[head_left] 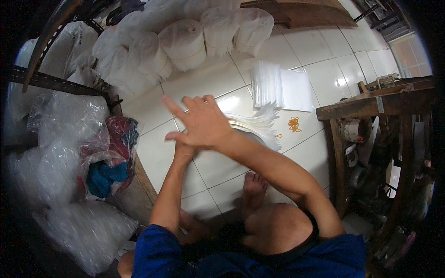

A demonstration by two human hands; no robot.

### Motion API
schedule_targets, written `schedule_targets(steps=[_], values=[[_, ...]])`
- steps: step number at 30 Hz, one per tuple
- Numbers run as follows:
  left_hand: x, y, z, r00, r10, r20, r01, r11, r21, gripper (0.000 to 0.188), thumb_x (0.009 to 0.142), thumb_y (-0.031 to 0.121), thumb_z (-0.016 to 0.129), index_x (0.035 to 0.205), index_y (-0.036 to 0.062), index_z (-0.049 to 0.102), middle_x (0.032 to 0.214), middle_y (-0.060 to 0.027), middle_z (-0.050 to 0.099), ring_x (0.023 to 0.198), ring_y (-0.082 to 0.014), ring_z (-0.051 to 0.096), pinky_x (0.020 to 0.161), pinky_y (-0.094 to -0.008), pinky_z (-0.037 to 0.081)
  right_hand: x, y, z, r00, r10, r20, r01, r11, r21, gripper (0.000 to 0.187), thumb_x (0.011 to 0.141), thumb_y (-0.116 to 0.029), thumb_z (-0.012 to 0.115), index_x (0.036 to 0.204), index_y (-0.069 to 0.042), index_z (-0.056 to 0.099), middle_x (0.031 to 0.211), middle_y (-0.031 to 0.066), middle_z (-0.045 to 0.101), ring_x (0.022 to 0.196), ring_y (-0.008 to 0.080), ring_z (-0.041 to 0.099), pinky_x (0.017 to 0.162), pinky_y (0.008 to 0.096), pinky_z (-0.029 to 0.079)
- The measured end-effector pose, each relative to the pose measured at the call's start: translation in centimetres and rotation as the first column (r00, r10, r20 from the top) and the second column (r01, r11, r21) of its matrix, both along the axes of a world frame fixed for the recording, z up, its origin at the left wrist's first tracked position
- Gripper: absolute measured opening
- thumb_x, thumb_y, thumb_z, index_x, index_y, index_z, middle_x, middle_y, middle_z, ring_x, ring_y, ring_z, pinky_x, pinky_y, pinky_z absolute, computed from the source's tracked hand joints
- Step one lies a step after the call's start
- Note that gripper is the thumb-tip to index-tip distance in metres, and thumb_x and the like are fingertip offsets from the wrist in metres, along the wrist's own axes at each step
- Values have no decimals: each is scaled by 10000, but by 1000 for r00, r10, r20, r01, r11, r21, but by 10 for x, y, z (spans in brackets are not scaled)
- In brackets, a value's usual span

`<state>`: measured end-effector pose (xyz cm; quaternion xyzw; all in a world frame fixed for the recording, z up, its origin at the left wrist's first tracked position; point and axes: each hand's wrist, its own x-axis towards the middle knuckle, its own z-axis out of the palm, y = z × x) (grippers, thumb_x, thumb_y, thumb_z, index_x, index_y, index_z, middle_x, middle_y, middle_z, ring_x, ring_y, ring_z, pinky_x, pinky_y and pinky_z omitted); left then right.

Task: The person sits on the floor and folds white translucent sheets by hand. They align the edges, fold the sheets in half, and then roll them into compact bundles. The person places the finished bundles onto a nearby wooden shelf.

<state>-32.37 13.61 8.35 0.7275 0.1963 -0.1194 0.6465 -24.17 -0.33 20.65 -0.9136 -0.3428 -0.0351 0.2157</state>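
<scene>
Right hand [203, 121] splayed, unclenched; left hand [184, 151] mostly hidden beneath (grip: cannot tell); white sheets [260, 124] part-covered.

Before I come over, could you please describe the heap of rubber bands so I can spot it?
On the white tiled floor, left of the wooden bench, lies a stack of pale sheets. Just below it in the picture is the heap of rubber bands, small, tangled and orange-yellow, unlike the whitish sheets.
</scene>
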Motion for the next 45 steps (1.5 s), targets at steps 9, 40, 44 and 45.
schedule_targets(steps=[9, 40, 44, 45], values=[[10, 5, 2, 972, -118, 202, 125, 992, -21, 220, 882, 148, 634, 1030, -6, 686, 910, -60, 713, 833, -137, 645, 760, -299, 514, 15, -48, -8, 977, -173, -124, 156, 978, -138, 858, 888, -692, 473, 1490, -91, 364, 873, 181, 658, 805, 346, 647, 759, 486, 430], [9, 18, 43, 930, -306, 203, 270, 945, 184, 374, 868, 126, 631, 1221, 4, 615, 954, -96, 692, 872, -175, 631, 816, -299, 492, -23, -89, 44, 946, -231, -228, 153, 937, -315, 198, 908, -236, 620, 971, -55, 574, 830, 158, 695, 758, 354, 698, 655, 464, 554], [-11, -1, 38, 948, -296, 117, 292, 955, 52, 576, 846, 185, 691, 1366, 15, 511, 1218, -149, 628, 1113, -228, 589, 978, -328, 446, -25, -80, 15, 927, -274, -257, 205, 941, -268, 345, 909, -303, 642, 1065, -21, 520, 862, 181, 688, 776, 366, 695, 656, 464, 555], [-12, -7, 36, 931, -335, 146, 321, 941, 111, 632, 843, 211, 715, 1398, 20, 481, 1277, -159, 603, 1176, -244, 571, 1021, -340, 429, -28, -79, 9, 923, -289, -254, 217, 936, -276, 389, 903, -318, 652, 1100, -17, 506, 869, 184, 686, 777, 369, 694, 660, 462, 555]])
